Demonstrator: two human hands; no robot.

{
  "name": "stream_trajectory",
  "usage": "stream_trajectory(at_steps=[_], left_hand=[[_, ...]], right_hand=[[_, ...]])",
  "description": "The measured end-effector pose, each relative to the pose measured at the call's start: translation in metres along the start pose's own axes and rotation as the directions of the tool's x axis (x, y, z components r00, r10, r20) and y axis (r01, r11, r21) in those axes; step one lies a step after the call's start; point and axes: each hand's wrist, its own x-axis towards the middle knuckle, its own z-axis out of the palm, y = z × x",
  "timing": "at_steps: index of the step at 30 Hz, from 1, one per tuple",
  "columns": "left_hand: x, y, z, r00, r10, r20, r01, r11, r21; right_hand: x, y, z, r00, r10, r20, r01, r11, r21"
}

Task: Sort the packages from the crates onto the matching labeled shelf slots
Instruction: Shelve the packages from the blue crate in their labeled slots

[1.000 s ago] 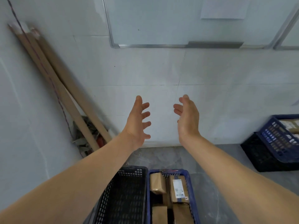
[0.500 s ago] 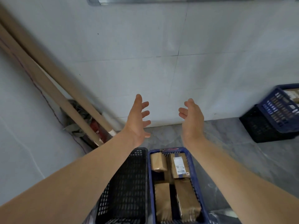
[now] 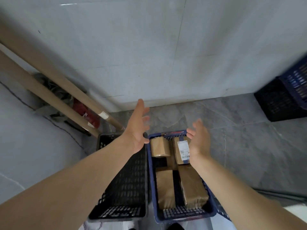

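A blue crate (image 3: 152,171) on the floor below me holds several brown paper packages. One package (image 3: 159,146) lies at its far left, and a labelled package (image 3: 181,151) sits at its far right. A black crate (image 3: 126,188) stands beside it on the left, with nothing visible inside. My left hand (image 3: 138,128) hovers with spread fingers above the gap between the two crates. My right hand (image 3: 198,140) hangs open over the far right corner of the blue crate, partly covering the labelled package. Neither hand holds anything.
A tiled wall (image 3: 166,55) rises just beyond the crates. Long cardboard tubes (image 3: 54,90) lean in the left corner over some clutter. Stacked black and blue crates (image 3: 285,97) sit at the right edge on the grey floor (image 3: 240,143).
My view has tilted downward, bringing both crates fully into sight. Both hands have dropped toward the crates, staying open and apart.
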Motion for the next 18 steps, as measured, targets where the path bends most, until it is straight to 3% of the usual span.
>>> stream_trajectory(at_steps=[10,18], left_hand=[[0.114,-0.089,0.004,0.997,-0.064,-0.044,0.069,0.988,0.141],[0.198,-0.156,0.011,0.997,-0.071,-0.028,0.076,0.952,0.298]], right_hand=[[0.091,0.13,-0.003,0.988,0.124,-0.088,-0.126,0.992,-0.011],[0.162,0.215,0.005,0.969,0.239,-0.062,-0.237,0.971,0.039]])
